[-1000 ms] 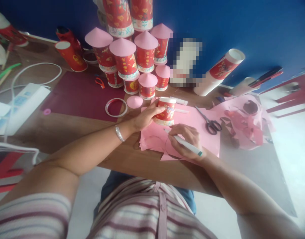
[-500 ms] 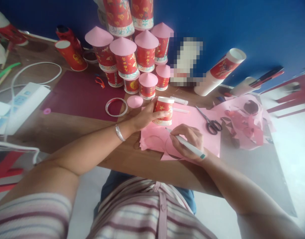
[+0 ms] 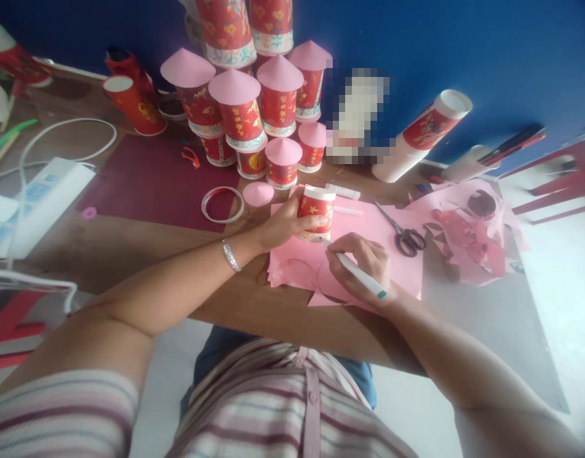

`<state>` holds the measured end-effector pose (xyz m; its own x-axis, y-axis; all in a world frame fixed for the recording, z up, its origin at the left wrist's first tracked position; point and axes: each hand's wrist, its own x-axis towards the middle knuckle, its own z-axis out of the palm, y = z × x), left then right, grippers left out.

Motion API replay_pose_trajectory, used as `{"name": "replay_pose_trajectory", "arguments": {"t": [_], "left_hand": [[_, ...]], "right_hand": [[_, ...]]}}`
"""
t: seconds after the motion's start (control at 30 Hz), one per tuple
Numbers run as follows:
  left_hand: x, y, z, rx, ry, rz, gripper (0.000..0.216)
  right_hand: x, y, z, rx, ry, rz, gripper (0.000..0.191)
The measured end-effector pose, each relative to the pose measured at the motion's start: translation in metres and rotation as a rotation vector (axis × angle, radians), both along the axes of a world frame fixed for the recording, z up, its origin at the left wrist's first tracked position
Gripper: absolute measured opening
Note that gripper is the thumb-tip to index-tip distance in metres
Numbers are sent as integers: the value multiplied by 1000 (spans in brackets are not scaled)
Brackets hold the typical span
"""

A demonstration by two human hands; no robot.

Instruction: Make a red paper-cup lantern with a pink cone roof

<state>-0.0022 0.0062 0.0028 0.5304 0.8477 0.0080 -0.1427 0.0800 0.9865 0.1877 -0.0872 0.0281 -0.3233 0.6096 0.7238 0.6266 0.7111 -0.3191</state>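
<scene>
A red paper cup (image 3: pixel 321 207) with gold stars and a white band at each end is in my left hand (image 3: pixel 287 222), fingers wrapped round its side. My right hand (image 3: pixel 361 264) grips a white marker pen (image 3: pixel 361 277) with a green end. The pen's tip is at the lower white band of the cup; whether it touches I cannot tell. Beneath both hands lie sheets of pink paper (image 3: pixel 292 270) with a curved line drawn on them. Dark-handled scissors (image 3: pixel 407 240) rest on the pink paper, right of the cup.
Red cups with pink cone tops (image 3: pixel 235 95) stand stacked at the back. A tape roll (image 3: pixel 222 205) and a small pink cone (image 3: pixel 258 194) lie left of my hand. Pink scraps (image 3: pixel 478 235) are heaped at right. A white power strip (image 3: pixel 48 197) with cables is at left.
The pen tip has moved up from just below the cup to its lower white band. The cup has turned and tilted slightly in my left hand.
</scene>
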Motion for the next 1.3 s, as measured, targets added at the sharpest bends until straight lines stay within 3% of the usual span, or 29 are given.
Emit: {"name": "replay_pose_trajectory", "arguments": {"t": [0.9, 1.13, 1.3], "left_hand": [[1, -5, 9, -33, 37, 6, 59], [2, -8, 13, -116, -7, -12, 65], [1, -6, 9, -49, 10, -1, 59]], "right_hand": [[-1, 2, -3, -9, -19, -1, 15], [0, 2, -6, 6, -2, -18, 15], [1, 2, -6, 11, -16, -15, 15]]}}
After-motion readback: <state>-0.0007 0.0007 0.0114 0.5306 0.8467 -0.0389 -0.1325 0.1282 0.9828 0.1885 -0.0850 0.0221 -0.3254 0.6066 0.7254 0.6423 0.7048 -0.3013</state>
